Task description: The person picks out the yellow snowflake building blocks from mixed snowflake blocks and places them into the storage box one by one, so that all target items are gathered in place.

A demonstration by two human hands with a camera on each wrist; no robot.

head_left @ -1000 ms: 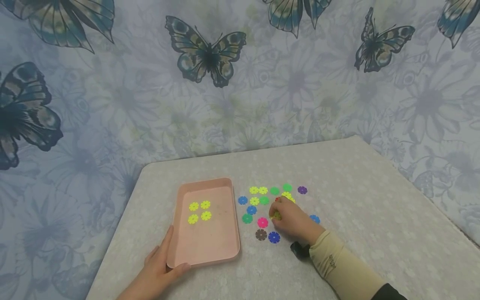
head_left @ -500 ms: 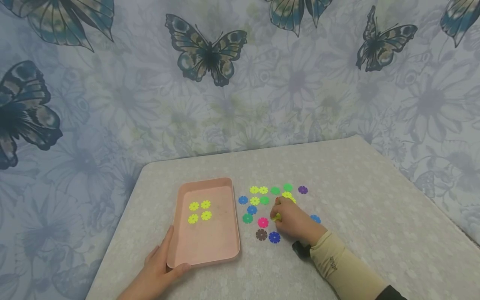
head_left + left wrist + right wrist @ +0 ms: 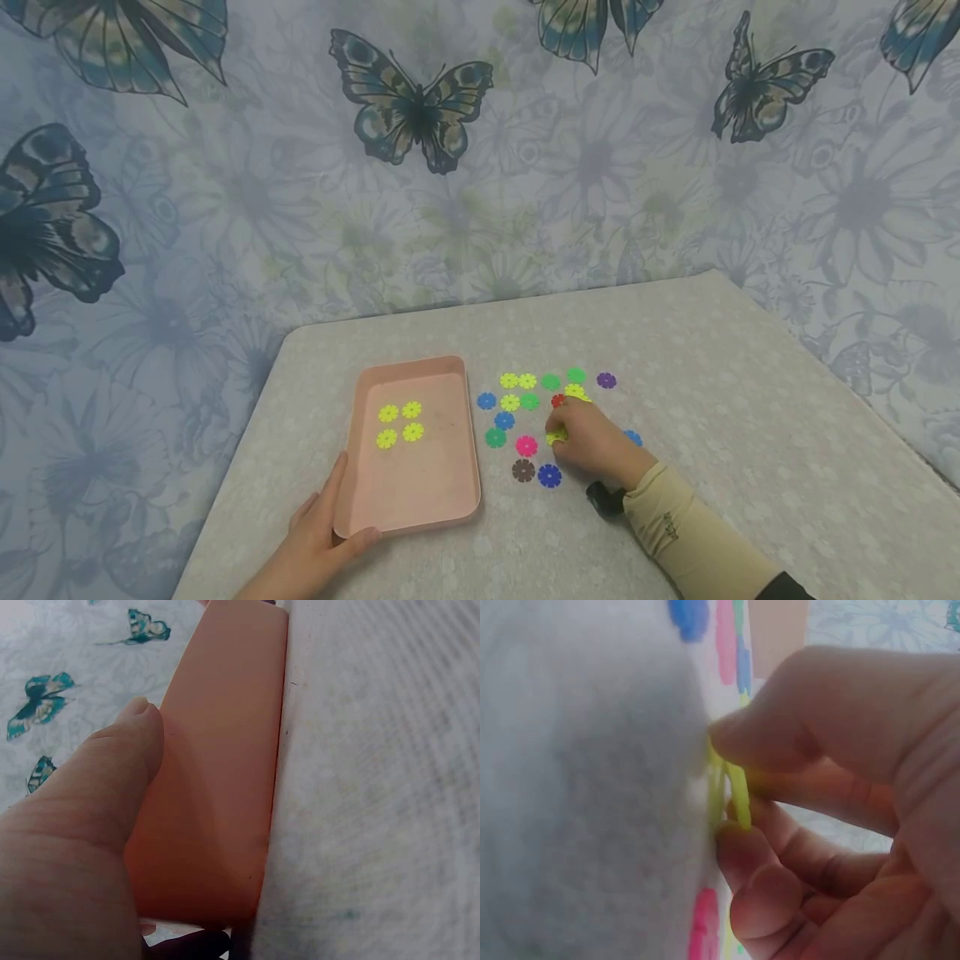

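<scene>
l wrist pic's dim, r one's blurry.

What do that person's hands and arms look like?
The right sleeve is beige with a dark marking and black further up; a black object shows by that wrist. The left hand and right hand wear no gloves; no left sleeve shows.

On the right arm I see a tan sleeve [image 3: 697,537], creased, with a small dark marking [image 3: 668,527] near the cuff and a black section [image 3: 783,587] farther up. A rounded black fitting [image 3: 603,500] (too dark for me to read its details) sits under the wrist. The right hand [image 3: 597,440] and left hand [image 3: 318,525] are bare.
</scene>
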